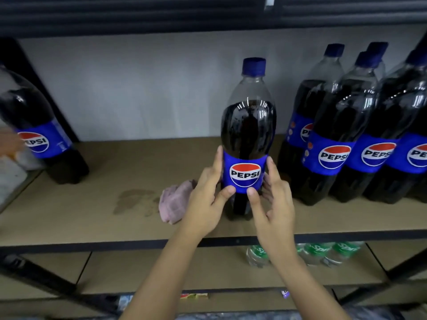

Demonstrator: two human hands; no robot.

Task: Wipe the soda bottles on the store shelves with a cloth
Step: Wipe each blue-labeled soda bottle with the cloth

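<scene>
— What do the hands hold?
— Left hand (pixel 208 199) and right hand (pixel 275 202) grip 1 upright Pepsi bottle (pixel 248 125) between them

— The cloth (pixel 175 203)?
— Lying on the shelf (pixel 92 218), just left of the left hand

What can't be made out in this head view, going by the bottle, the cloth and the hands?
- Left hand covers the near edge of the pink cloth; whether it touches the cloth is unclear.
- Both hands, right hand too, hide the lower sides of the held Pepsi bottle.
- Rightmost bottle is cut off by the frame edge.
- Green-labelled bottles below are mostly hidden by the shelf edge; labels blurred.
- Objects at the far left edge are too blurred to identify.
</scene>
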